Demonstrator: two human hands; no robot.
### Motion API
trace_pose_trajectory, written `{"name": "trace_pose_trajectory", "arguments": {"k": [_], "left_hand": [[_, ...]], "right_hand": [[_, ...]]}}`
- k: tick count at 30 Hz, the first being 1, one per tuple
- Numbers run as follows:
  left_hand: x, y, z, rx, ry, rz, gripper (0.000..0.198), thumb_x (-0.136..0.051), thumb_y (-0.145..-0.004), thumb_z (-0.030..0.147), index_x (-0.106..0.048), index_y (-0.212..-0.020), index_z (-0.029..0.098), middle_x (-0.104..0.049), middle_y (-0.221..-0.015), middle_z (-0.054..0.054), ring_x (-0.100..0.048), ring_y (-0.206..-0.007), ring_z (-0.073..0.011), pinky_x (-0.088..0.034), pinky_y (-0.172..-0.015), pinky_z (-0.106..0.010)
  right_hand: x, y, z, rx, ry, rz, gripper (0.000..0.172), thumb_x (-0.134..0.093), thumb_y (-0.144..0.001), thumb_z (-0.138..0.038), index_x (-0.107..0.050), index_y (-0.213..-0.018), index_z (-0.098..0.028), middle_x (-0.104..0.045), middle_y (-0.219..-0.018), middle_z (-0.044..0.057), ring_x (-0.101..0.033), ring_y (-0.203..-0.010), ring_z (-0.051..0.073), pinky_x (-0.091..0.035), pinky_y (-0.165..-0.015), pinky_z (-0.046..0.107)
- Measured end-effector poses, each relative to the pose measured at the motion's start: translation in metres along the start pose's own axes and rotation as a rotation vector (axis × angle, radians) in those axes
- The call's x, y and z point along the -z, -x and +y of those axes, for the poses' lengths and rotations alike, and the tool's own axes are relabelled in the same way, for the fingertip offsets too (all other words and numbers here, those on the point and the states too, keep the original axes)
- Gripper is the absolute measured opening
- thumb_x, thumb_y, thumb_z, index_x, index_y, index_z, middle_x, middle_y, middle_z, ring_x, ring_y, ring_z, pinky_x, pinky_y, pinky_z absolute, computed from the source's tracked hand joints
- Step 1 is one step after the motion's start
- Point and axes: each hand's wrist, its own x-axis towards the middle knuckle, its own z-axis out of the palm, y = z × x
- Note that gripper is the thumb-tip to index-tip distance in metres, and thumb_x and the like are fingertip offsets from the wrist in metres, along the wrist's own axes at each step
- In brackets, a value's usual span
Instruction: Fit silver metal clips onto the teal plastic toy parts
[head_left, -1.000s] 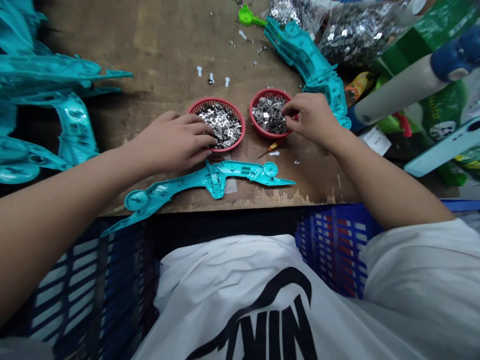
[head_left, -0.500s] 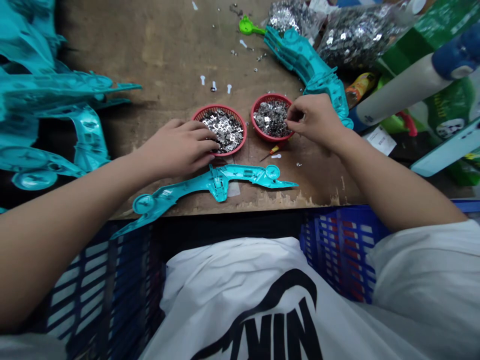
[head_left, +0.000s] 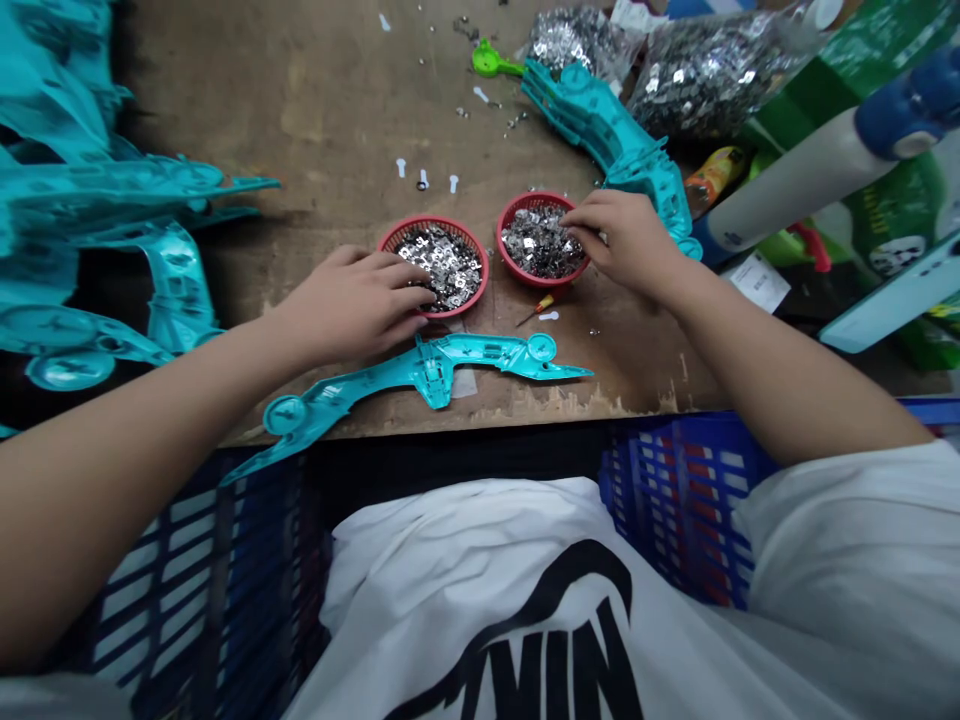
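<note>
Since the last frame, the right hand [head_left: 622, 240] has reached slightly further over the right basket [head_left: 543, 282], its fingertips now at the edge of a heap of silver metal pieces [head_left: 536, 240]. Left hand [head_left: 352, 310] lies across the near side of the left basket [head_left: 433, 219], fingers curved down onto a second heap [head_left: 442, 265]. Both red baskets stand on the wooden bench [head_left: 300, 130], just apart, at centre frame. Right hand's fingers are bent, thumb side turned in, as if pinching; the hand itself hides the tips, so possibly a piece is held, but I cannot tell. Left hand is loosely curled, neither clearly open nor closed on anything. Step in hand, as seen: both hands at work in the heaps. Pieces this small and tangled call for fingertip work, one at a time. A teal plastic part [head_left: 431, 370] lies just below the left basket, along the bench's near edge, its end jutting past the edge; a small screwdriver [head_left: 538, 308] lies just below the right basket. More teal parts [head_left: 97, 185] are heaped at left of frame, and bags of metal pieces [head_left: 709, 75] sit at upper right.
</note>
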Motion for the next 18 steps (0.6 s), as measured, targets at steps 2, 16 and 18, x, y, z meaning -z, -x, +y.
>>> {"name": "trace_pose_trajectory", "arguments": {"k": [2,16,18], "left_hand": [[-0.002,0.0,0.002,-0.012,-0.008,0.018,0.059,-0.049,-0.125,0.055,-0.094,-0.157,0.036,-0.078,-0.185,-0.014,-0.073,-0.172,-0.0513,-0.06,-0.137,-0.077],[0.0,-0.003,0.01,-0.014,-0.019,-0.007,0.077,-0.032,-0.125,0.061,-0.09,-0.164,0.028,-0.088,-0.167,-0.014,-0.077,-0.165,-0.0458,-0.052,-0.143,-0.076],[0.003,-0.003,0.01,-0.007,0.014,-0.022,0.076,-0.032,-0.126,0.061,-0.089,-0.165,0.031,-0.09,-0.165,-0.01,-0.074,-0.167,-0.042,-0.049,-0.147,-0.076]], "right_hand": [[0.0,-0.001,-0.003,-0.014,0.007,0.031,0.035,-0.077,-0.116,-0.067,-0.098,-0.13,-0.043,-0.095,-0.139,0.014,-0.086,-0.133,0.049,-0.07,-0.124,0.075],[0.034,0.069,-0.148,-0.023,-0.298,-0.136,0.031,-0.076,-0.125,-0.041,-0.102,-0.139,-0.029,-0.092,-0.122,0.009,-0.086,-0.106,0.03,-0.072,-0.108,0.049],[0.011,0.079,-0.139,-0.069,-0.316,-0.229,0.029,-0.077,-0.119,-0.031,-0.102,-0.132,-0.027,-0.094,-0.128,0.01,-0.088,-0.117,0.032,-0.071,-0.113,0.05]]}}
